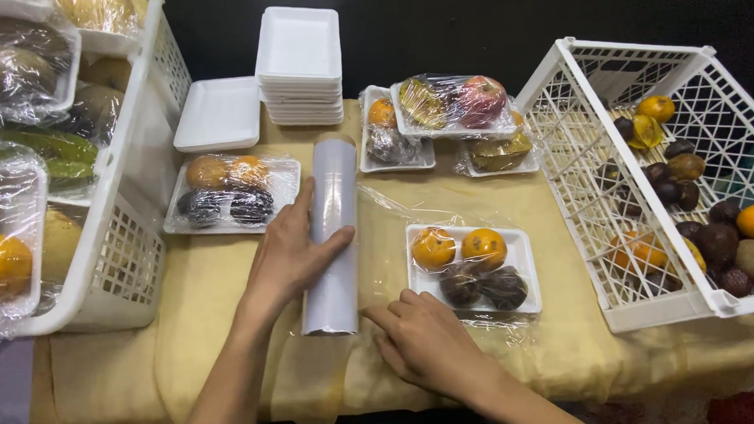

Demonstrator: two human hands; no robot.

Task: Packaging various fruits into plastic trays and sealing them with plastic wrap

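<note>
My left hand (288, 255) lies flat on a roll of cling film (335, 202), which runs lengthwise down the middle of the yellow-covered table (215, 307). A sheet of film is drawn out to the right from the roll. A white foam tray (526, 251) with two oranges and two dark fruits stands on that sheet. My right hand (423, 335) presses its fingers on the film's near edge, just in front of this tray and beside the roll's near end.
A wrapped fruit tray (282, 179) lies left of the roll. Empty foam trays (299, 63) are stacked at the back, with three wrapped trays (451, 127) beside them. A white basket (121, 253) of wrapped trays stands left; a white crate (610, 245) of loose fruit stands right.
</note>
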